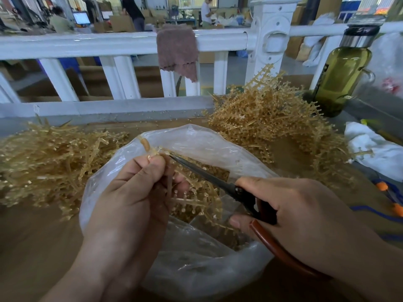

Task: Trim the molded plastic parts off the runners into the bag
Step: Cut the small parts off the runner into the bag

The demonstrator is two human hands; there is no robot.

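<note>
Workshop table [43, 247]: runners heaped either side of the hands, the bag [196, 140] open beneath them.
The right pile [272, 118] lies beyond the right hand [294, 205] and the left pile [43, 162] outside the left hand [130, 192]. The left hand pinches a runner [145, 146] over the bag. The right hand grips the scissors [207, 177], tips at the runner just past the left fingertips. This looks like mid-trim; the next move calls for a snip at a part's stem so it drops into the bag.

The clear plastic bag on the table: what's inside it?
Small tan plastic pieces lie in the bag, beneath the branched runner the left hand holds. That hand and the runner hide much of the bottom.
</note>
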